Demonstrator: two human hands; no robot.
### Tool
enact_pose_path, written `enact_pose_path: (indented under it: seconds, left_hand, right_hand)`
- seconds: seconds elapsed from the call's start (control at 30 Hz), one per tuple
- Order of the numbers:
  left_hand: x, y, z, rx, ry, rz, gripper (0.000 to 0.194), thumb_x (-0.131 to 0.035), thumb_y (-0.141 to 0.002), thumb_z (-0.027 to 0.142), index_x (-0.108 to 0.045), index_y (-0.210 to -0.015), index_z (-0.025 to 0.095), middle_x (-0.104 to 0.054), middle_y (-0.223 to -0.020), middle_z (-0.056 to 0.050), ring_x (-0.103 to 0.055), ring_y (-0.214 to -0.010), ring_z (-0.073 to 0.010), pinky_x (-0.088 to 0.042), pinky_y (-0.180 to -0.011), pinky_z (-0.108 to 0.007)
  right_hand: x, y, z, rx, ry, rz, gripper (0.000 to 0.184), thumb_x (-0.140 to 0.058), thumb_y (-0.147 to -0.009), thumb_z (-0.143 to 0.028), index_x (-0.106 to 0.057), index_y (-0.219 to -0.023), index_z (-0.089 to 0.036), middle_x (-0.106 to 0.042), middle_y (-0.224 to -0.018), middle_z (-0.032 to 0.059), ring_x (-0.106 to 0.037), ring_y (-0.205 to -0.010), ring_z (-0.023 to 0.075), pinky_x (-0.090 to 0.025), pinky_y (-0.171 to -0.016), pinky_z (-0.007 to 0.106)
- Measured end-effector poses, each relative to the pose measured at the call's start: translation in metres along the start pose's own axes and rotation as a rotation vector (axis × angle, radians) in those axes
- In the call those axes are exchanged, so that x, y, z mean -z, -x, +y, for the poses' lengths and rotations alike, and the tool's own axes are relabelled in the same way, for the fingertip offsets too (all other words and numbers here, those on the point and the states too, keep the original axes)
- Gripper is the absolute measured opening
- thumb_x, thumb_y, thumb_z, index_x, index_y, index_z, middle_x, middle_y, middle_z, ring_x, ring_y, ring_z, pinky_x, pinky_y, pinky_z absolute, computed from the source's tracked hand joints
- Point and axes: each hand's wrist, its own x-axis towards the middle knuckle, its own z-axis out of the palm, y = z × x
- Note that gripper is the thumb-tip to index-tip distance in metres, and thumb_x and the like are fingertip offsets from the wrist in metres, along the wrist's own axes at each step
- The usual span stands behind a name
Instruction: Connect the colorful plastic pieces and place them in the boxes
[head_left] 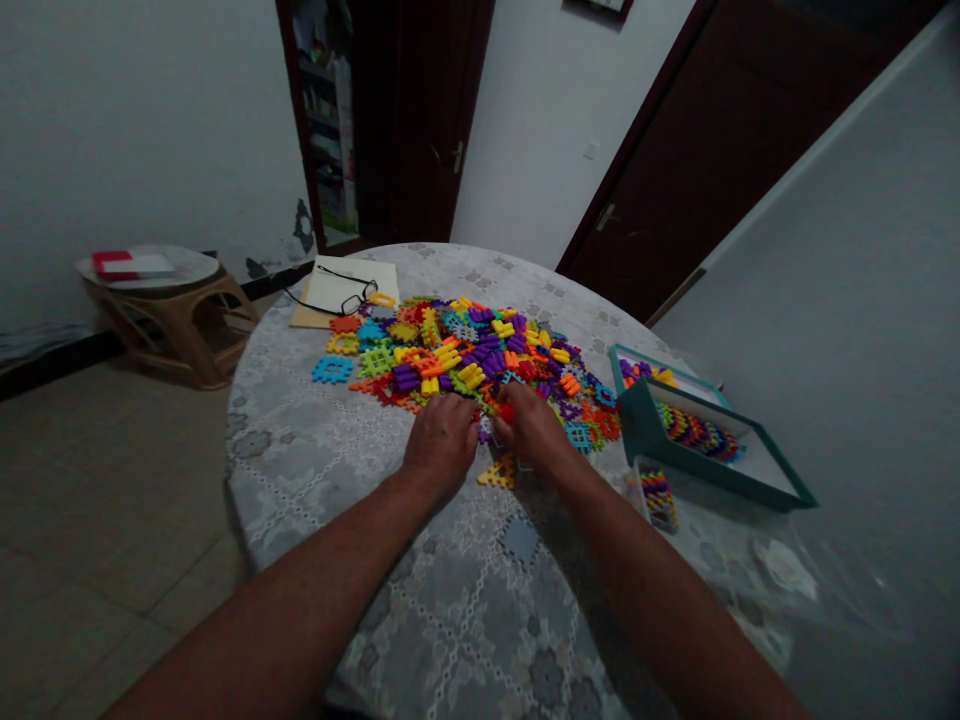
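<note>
A large heap of colorful interlocking plastic building pieces (480, 355) covers the middle of the table. At its near edge my left hand (444, 440) is closed, fingers curled inward; what they hold, if anything, is hidden behind the hand. Close on its right, my right hand (531, 425) is closed with a red building piece (506, 412) showing at its fingertips. A yellow triangular piece (496, 472) lies on the cloth just below and between the hands. Nearer to me lies a grey square piece (520, 540).
Glasses (351, 302) rest on paper (382, 272) at the back left. On the right stand a teal box (772, 470) with rows of pieces, its lid (709, 385) and a small clear container (639, 490). A stool (199, 330) stands left of the round table (300, 500).
</note>
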Motion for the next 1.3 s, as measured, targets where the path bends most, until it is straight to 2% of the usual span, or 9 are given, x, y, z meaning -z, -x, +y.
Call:
enact_pose_path:
  seconds: [0.07,0.3,0.4,0.53,0.7,0.83,0.97,1.13,1.3]
  left_hand:
    - [-0.001,0.0,0.0,0.002,-0.007,-0.013,0.018,-0.063,-0.1,0.017,-0.072,-0.115,0.02,-0.072,-0.113,-0.01,-0.062,-0.11,-0.0302,-0.051,-0.101,-0.045]
    - [-0.001,-0.001,-0.002,-0.008,-0.028,-0.029,0.015,-0.063,-0.101,0.018,-0.073,-0.112,0.02,-0.073,-0.111,-0.01,-0.062,-0.109,-0.0298,-0.05,-0.099,-0.045]
    - [-0.001,-0.001,-0.002,-0.005,-0.037,-0.034,0.012,-0.063,-0.101,0.019,-0.073,-0.109,0.021,-0.073,-0.109,-0.01,-0.062,-0.107,-0.0295,-0.05,-0.097,-0.044]
    - [0.0,0.0,0.0,-0.003,-0.047,-0.039,0.01,-0.064,-0.101,0.019,-0.072,-0.106,0.021,-0.073,-0.107,-0.009,-0.062,-0.106,-0.0288,-0.049,-0.095,-0.044]
    - [0.002,0.0,0.002,0.0,-0.055,-0.049,0.009,-0.064,-0.101,0.02,-0.072,-0.105,0.022,-0.073,-0.107,-0.009,-0.062,-0.105,-0.0289,-0.049,-0.094,-0.045]
    - [0.004,-0.001,0.003,0.003,-0.068,-0.064,0.007,-0.065,-0.1,0.02,-0.072,-0.102,0.022,-0.073,-0.105,-0.009,-0.062,-0.105,-0.0298,-0.05,-0.094,-0.045]
    - [0.005,-0.001,0.003,-0.007,-0.083,-0.066,0.008,-0.066,-0.099,0.019,-0.072,-0.103,0.021,-0.073,-0.106,-0.009,-0.061,-0.104,-0.0301,-0.05,-0.093,-0.045]
    - [0.004,0.0,0.002,-0.006,-0.075,-0.074,0.008,-0.066,-0.099,0.019,-0.071,-0.104,0.022,-0.073,-0.107,-0.009,-0.062,-0.106,-0.0304,-0.051,-0.094,-0.046]
    - [0.004,0.0,0.003,0.002,-0.068,-0.067,0.007,-0.066,-0.1,0.021,-0.071,-0.105,0.022,-0.073,-0.108,-0.009,-0.062,-0.106,-0.0304,-0.051,-0.094,-0.046]
  right_hand:
    - [0.002,0.006,0.005,0.015,-0.024,-0.024,0.043,-0.069,-0.095,-0.019,-0.063,-0.137,-0.017,-0.069,-0.129,0.0136,-0.064,-0.121,0.026,-0.05,-0.103,0.035]
    - [0.012,0.013,-0.003,-0.013,0.027,-0.095,0.021,-0.069,-0.093,-0.02,-0.073,-0.114,-0.016,-0.075,-0.114,0.0111,-0.069,-0.104,0.0235,-0.05,-0.088,0.03]
    - [0.013,0.011,-0.004,-0.049,-0.064,-0.049,0.024,-0.069,-0.093,-0.019,-0.073,-0.116,-0.018,-0.079,-0.11,0.009,-0.072,-0.102,0.0238,-0.05,-0.087,0.03]
    - [0.011,0.003,0.003,-0.089,-0.116,0.063,0.038,-0.07,-0.095,-0.021,-0.07,-0.133,-0.018,-0.078,-0.127,0.0116,-0.072,-0.116,0.0258,-0.051,-0.101,0.033]
    - [0.014,-0.025,0.002,-0.078,-0.007,0.179,0.028,-0.069,-0.098,-0.03,-0.073,-0.122,-0.017,-0.075,-0.124,0.0145,-0.069,-0.118,0.027,-0.05,-0.103,0.034]
    - [0.013,-0.048,-0.012,-0.132,0.059,0.085,0.023,-0.068,-0.098,-0.035,-0.072,-0.113,-0.018,-0.077,-0.114,0.0142,-0.071,-0.107,0.0265,-0.051,-0.091,0.032]
    - [0.001,-0.055,-0.026,-0.221,0.107,0.019,0.026,-0.068,-0.098,-0.036,-0.07,-0.119,-0.02,-0.078,-0.112,0.0155,-0.073,-0.099,0.0294,-0.051,-0.082,0.034]
    - [-0.013,-0.048,-0.026,-0.261,0.066,0.142,0.022,-0.065,-0.098,-0.031,-0.068,-0.118,-0.022,-0.076,-0.118,0.014,-0.072,-0.104,0.0287,-0.051,-0.085,0.034]
    - [-0.007,-0.042,-0.012,-0.268,-0.049,0.313,0.019,-0.065,-0.097,-0.03,-0.066,-0.113,-0.021,-0.074,-0.113,0.0101,-0.068,-0.104,0.0254,-0.05,-0.089,0.032]
